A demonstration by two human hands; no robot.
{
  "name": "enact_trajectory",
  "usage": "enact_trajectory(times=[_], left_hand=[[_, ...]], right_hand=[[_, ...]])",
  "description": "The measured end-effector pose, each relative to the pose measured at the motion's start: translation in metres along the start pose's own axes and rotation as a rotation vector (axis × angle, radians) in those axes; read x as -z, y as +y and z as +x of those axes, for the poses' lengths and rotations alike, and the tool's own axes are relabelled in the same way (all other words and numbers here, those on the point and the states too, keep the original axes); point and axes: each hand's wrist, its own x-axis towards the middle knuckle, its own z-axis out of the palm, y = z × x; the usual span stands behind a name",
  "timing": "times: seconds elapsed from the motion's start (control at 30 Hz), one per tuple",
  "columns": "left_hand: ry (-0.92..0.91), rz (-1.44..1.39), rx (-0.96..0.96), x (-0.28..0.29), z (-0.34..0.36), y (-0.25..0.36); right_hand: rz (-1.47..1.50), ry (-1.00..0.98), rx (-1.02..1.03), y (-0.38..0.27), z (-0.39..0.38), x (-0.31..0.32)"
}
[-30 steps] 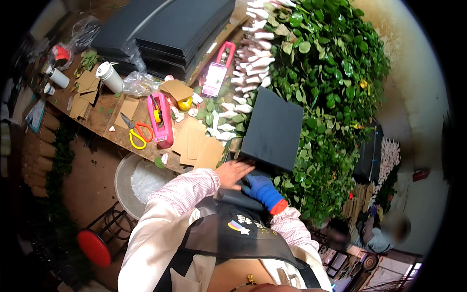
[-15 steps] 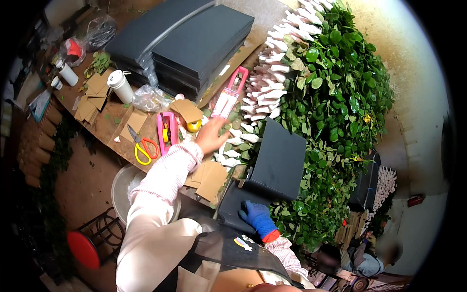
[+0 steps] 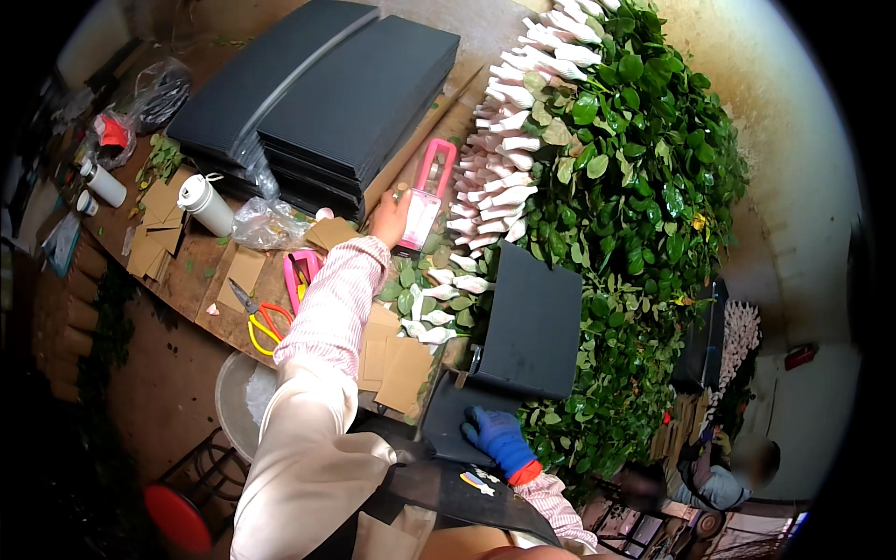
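My left hand [image 3: 390,217], bare, is closed around the near left side of a pink tape dispenser [image 3: 422,210] with a white and pink label. My right hand [image 3: 499,439] wears a blue glove and lies on the lower flap of a black sheet [image 3: 455,411]. The fingers look stretched out, though their tips are partly hidden. An upper black panel [image 3: 527,322] folds over leafy stems, and several white-sleeved flower heads [image 3: 439,317] stick out to its left. A second pink tape dispenser [image 3: 299,275] is half hidden behind my left sleeve.
Scissors [image 3: 257,317] and brown cards [image 3: 401,369] lie on the wooden table [image 3: 201,280]. Stacked black sheets [image 3: 345,121] stand at the back, near a white bottle [image 3: 205,205]. Sleeved flowers with green leaves [image 3: 644,177] pile up at right. A person [image 3: 719,476] is far right.
My left hand has moved up and away onto the labelled tape dispenser, which has turned slightly. My right hand stays on the black sheet. The whole view has shifted a little.
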Motion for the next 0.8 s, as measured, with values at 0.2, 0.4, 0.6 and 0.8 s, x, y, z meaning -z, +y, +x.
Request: enact_trajectory(times=[0.2, 0.4, 0.6, 0.8], left_hand=[[0.143, -0.477, -0.225, 0.035, -0.134, 0.039], [-0.547, 0.065, -1.079, 0.081, -0.322, 0.027], [-0.891, 0.348, -1.199, 0.013, -0.337, 0.001], [-0.852, 0.506, -1.174, -0.007, -0.349, -0.029]], right_hand=[[0.005, -0.011, 0.009, -0.004, -0.001, 0.005], [0.02, 0.055, 0.093, -0.004, -0.002, 0.01], [0.003, -0.084, 0.115, 0.004, 0.0, 0.017], [-0.015, -0.159, 0.284, 0.003, -0.018, 0.056]])
